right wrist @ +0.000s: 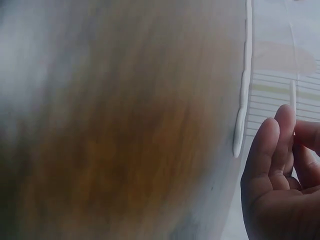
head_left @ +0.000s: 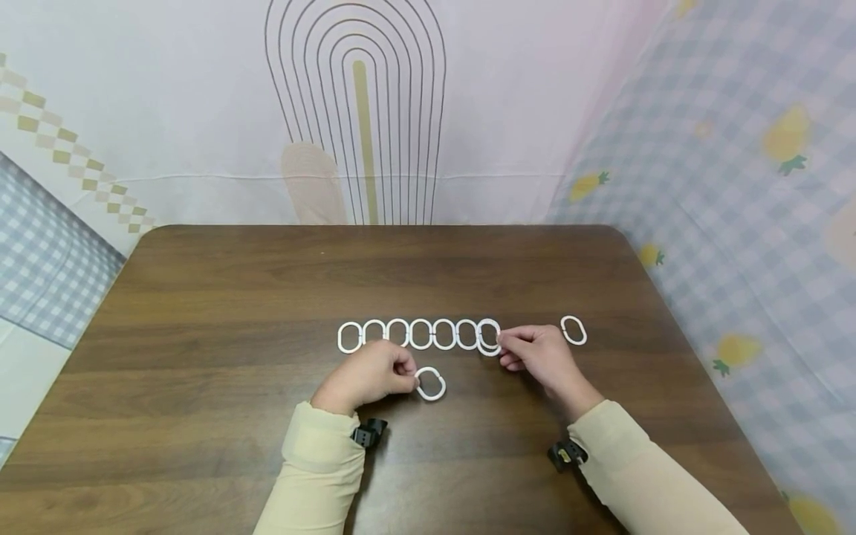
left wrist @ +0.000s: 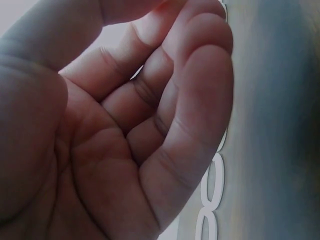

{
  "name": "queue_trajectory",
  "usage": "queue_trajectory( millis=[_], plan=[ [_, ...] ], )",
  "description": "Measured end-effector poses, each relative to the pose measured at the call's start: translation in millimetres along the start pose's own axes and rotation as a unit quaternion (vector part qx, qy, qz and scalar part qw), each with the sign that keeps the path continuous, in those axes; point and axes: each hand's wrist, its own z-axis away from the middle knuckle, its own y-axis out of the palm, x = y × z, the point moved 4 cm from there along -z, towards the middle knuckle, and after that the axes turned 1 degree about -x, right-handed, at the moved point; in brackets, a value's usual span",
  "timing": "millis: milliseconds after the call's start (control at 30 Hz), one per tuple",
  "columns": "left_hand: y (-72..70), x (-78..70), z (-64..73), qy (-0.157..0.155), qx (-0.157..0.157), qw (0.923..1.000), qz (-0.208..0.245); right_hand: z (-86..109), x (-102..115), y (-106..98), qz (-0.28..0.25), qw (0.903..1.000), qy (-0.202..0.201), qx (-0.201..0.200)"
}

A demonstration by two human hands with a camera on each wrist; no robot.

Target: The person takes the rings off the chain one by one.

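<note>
My left hand (head_left: 371,377) pinches a white oval ring (head_left: 443,385) between thumb and finger, in front of a row of similar rings. At the row's right end, my right hand (head_left: 543,358) pinches another white ring (right wrist: 293,95) between thumb and fingertips. That ring overlaps the last one in the row in the head view; the right wrist view shows it edge-on, raised off the table. The row (head_left: 432,334) consists of several white oval rings set side by side. My left hand partly covers the lower edges of some. The left wrist view hides the left ring behind the fingers.
One more white oval ring (head_left: 583,332) lies apart, beyond my right hand. The brown wooden table (head_left: 267,275) has rounded far corners. Patterned cloth (head_left: 508,111) hangs behind it, and checked cloth (head_left: 749,245) with yellow fruit prints stands along the right side.
</note>
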Motion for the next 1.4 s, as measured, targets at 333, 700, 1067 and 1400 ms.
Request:
queue_trajectory(
  millis=[333, 700, 1067, 1400],
  plan=[
    [1.3, 1.8, -1.4, -0.005, 0.002, 1.0000, 0.003, -11.9, 0, -17, 0.047, 0.9988, -0.001, -0.014],
    [1.2, 3.4, -1.7, -0.005, 0.001, 1.0000, 0.002, -27.6, -8, -33, 0.065, 0.9973, 0.011, -0.031],
    [-0.1, 3.8, -0.1, -0.003, 0.000, 1.0000, 0.009, -32.9, -11, -40, 0.079, 0.9963, 0.024, -0.021],
    [1.1, 6.4, -1.1, -0.006, -0.001, 0.9999, 0.009, -34.9, -14, -40, 0.152, 0.9880, 0.021, -0.014]
  ],
)
